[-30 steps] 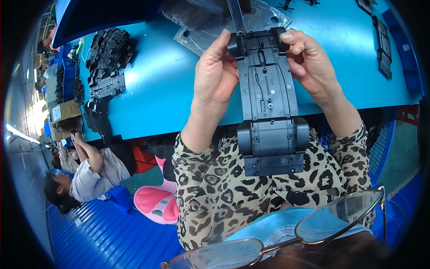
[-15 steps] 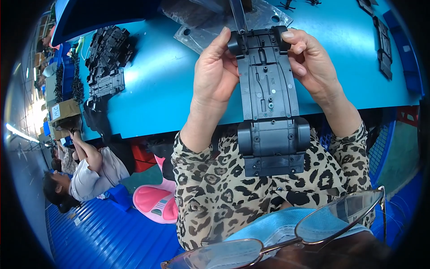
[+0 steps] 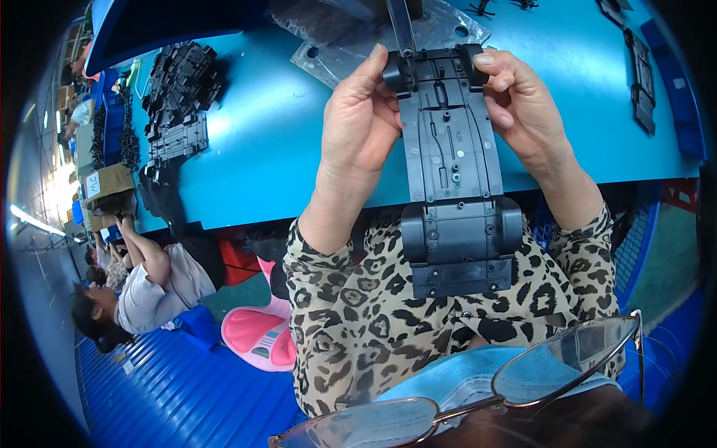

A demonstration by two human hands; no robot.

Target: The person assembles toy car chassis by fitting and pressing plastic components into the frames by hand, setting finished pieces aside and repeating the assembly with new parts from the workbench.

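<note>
A long black plastic toy-car chassis (image 3: pixel 455 168) is held up between my hands, its far end over the blue table and its near end above my lap. My left hand (image 3: pixel 362 112) grips the left side of the far end, thumb against the rounded wheel arch. On the opposite side, my right hand (image 3: pixel 521 104) closes round the other wheel arch, thumb on top and fingers curled. A slim metal shaft (image 3: pixel 401 28) comes down from above to the far left corner of the chassis. Its tip is at or just above the surface; contact is hard to tell.
More black chassis parts (image 3: pixel 179 89) are heaped at the left of the blue table (image 3: pixel 261 127). A metal plate (image 3: pixel 317 63) under clear plastic lies beyond my hands. Chassis pieces (image 3: pixel 641 82) and a blue bin (image 3: pixel 676 89) are at the right. A co-worker (image 3: pixel 168 287) sits to the left.
The chassis has shifted very slightly to the right and toward me, with its near end a little lower. Both hands keep their hold.
</note>
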